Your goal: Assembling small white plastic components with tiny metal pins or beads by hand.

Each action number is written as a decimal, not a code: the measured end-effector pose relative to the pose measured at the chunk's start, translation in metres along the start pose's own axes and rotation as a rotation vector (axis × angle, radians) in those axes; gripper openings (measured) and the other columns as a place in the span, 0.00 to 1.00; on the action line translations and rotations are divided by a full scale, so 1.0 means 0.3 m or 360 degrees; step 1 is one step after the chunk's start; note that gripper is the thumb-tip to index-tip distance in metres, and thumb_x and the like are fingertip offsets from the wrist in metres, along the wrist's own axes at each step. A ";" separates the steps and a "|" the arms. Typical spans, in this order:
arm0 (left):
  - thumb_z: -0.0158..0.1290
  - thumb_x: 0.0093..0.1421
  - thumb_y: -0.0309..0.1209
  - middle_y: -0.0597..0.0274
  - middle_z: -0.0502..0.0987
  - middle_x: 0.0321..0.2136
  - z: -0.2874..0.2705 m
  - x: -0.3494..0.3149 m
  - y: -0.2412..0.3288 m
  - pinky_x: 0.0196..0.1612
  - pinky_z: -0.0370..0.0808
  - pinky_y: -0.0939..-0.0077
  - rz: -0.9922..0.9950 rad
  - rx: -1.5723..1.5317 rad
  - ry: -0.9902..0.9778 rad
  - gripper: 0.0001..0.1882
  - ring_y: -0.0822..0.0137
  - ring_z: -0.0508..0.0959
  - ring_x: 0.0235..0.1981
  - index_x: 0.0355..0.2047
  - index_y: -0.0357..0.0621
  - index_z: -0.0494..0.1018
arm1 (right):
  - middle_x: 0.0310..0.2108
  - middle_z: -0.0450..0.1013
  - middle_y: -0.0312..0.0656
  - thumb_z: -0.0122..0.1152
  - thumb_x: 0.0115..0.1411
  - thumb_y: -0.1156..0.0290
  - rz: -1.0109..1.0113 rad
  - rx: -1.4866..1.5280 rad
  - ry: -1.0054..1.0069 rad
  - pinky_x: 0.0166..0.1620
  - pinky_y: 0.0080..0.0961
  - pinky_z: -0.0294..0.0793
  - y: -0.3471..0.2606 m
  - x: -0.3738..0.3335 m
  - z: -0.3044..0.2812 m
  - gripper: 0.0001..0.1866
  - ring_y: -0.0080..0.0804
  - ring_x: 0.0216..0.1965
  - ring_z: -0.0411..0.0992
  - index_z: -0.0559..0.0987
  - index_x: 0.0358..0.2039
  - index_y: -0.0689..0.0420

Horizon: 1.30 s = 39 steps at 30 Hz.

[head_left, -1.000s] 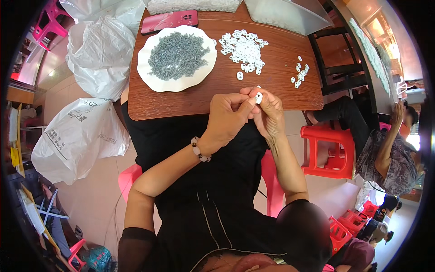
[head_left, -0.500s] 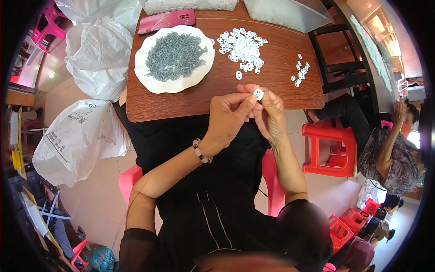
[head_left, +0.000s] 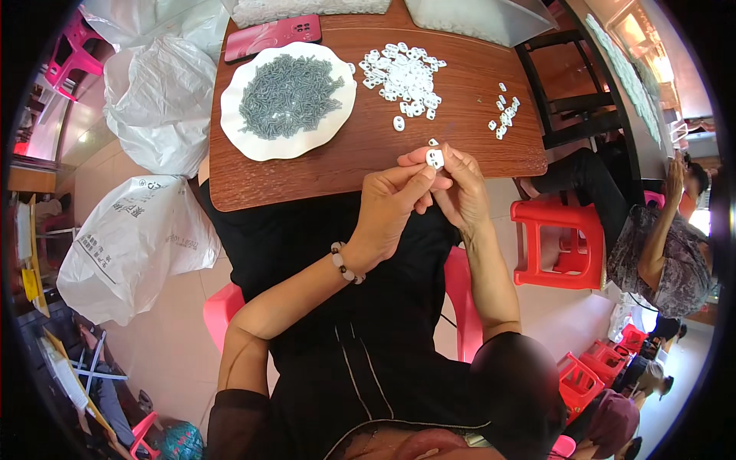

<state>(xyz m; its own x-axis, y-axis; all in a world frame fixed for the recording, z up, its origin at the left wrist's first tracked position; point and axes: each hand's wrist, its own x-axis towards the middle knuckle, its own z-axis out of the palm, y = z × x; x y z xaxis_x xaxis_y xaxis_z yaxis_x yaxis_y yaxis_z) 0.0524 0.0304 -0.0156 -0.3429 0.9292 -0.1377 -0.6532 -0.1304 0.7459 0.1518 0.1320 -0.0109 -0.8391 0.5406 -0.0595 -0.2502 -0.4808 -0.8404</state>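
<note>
Over the near edge of the table, both hands pinch one small white plastic piece (head_left: 435,159) with dark holes or slots in its face. My left hand (head_left: 386,201), with a beaded bracelet at its wrist, has its thumb and fingers on the piece's left side. From the right, my right hand (head_left: 464,193) grips it too. Just beyond the fingertips lies another small white piece (head_left: 433,142). A heap of similar white pieces (head_left: 405,80) covers the table behind the hands. To its left, a scalloped white plate (head_left: 234,123) is filled with short grey rods (head_left: 287,96).
A pink phone (head_left: 274,38) lies behind the plate. Several white pieces (head_left: 504,116) are scattered on the table's (head_left: 322,180) right. Plastic sacks (head_left: 138,238) stand to the left. A red stool (head_left: 560,245) and a seated person (head_left: 659,253) are at right.
The white piece has turned a little between my fingers and its face shows more fully. My hands stay together around it. The whole view has shifted slightly.
</note>
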 end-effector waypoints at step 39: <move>0.51 0.63 0.30 0.65 0.80 0.26 -0.033 0.019 -0.042 0.22 0.65 0.89 0.0384 0.0331 0.0173 0.10 0.83 0.69 0.20 0.38 0.36 0.78 | 0.32 0.75 0.36 0.56 0.62 0.76 -0.0553 -0.0936 0.0475 0.36 0.13 0.70 0.014 -0.014 0.048 0.04 0.15 0.31 0.71 0.76 0.34 0.64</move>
<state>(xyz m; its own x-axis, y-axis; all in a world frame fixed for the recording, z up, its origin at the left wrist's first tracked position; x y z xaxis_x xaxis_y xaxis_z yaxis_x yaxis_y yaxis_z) 0.0518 0.0338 -0.0322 -0.5482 0.8363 -0.0015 -0.3963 -0.2582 0.8811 0.1473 0.1179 -0.0064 -0.5713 0.7988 0.1886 -0.1070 0.1553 -0.9820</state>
